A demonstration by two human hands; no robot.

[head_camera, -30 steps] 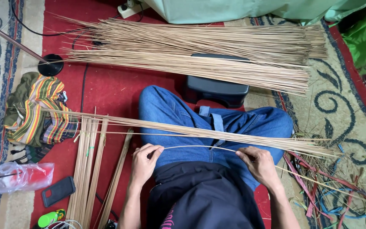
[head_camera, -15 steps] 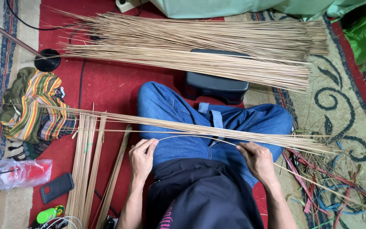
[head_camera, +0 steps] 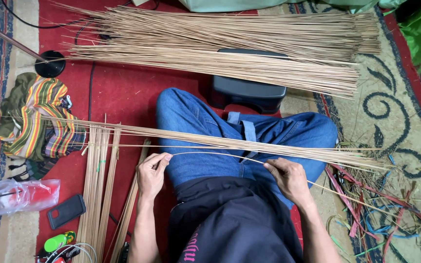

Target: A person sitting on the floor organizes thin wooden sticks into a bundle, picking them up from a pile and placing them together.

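Crosswise over lap, held one thin stick [head_camera: 210, 154] left to right, pinched by left hand [head_camera: 152, 174] and right hand [head_camera: 288, 179], both closed.

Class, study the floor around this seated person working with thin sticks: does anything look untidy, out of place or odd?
Yes. A tangle of loose scraps and coloured strips litters the carpet beyond the right hand, unlike the neat stick bundle. A striped cloth lies crumpled beyond the left hand.
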